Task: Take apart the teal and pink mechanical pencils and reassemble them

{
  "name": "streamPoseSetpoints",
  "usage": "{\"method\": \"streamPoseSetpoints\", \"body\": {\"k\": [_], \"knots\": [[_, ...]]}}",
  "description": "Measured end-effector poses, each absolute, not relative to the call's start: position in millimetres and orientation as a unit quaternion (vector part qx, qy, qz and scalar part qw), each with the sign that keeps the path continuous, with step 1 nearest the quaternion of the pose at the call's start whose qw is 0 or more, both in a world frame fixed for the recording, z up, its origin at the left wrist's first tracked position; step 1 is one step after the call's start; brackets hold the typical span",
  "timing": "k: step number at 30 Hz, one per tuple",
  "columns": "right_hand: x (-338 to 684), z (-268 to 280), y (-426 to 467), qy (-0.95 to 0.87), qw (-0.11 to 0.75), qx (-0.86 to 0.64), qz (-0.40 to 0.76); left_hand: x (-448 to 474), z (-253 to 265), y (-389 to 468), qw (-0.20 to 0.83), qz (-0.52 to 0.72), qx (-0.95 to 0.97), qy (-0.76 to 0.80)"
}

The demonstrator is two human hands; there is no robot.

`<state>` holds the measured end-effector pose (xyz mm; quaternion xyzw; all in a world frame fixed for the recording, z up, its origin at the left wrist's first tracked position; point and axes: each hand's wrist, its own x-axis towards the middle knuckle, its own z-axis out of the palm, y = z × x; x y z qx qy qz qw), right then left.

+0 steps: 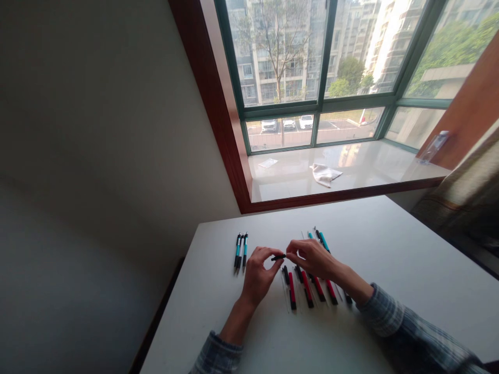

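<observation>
Over the white table, my left hand (258,274) pinches a short black pen part (277,257) between thumb and forefinger. My right hand (311,255) is closed at the part's right end, its fingertips pressed together there; whether they hold a second small piece is too small to tell. Below the hands lie several red pen barrels (292,292) with black ends, along with black pen pieces (286,275) and thin pale refills (285,291). Teal barrels (323,241) stick out beyond my right hand, which partly covers the row.
Three whole teal-and-black pens (240,252) lie side by side at the left of the white table (268,343). Behind the table, a window sill (288,184) bears a crumpled white cloth (325,174), a flat white packet (268,163) and a clear bottle (434,147). A wall stands left.
</observation>
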<state>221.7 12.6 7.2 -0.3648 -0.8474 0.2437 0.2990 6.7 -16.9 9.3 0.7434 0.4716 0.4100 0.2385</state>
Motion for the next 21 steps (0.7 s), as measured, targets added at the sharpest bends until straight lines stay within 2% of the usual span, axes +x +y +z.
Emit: {"method": "streamPoseSetpoints", "body": {"k": [10, 16, 21], "knots": [[221.3, 8.5, 12.3, -0.850, 0.275, -0.375, 0.247, 6.7, 8.2, -16.4, 0.245, 0.403, 0.751, 0.462], [222.5, 8.3, 12.6, -0.850, 0.289, -0.365, 0.246, 5.9, 6.8, -15.7, 0.252, 0.400, 0.746, 0.468], [219.3, 8.0, 10.9, -0.842, 0.293, -0.376, 0.251, 5.0, 9.0, -15.2, 0.295, 0.414, 0.714, 0.481]]}}
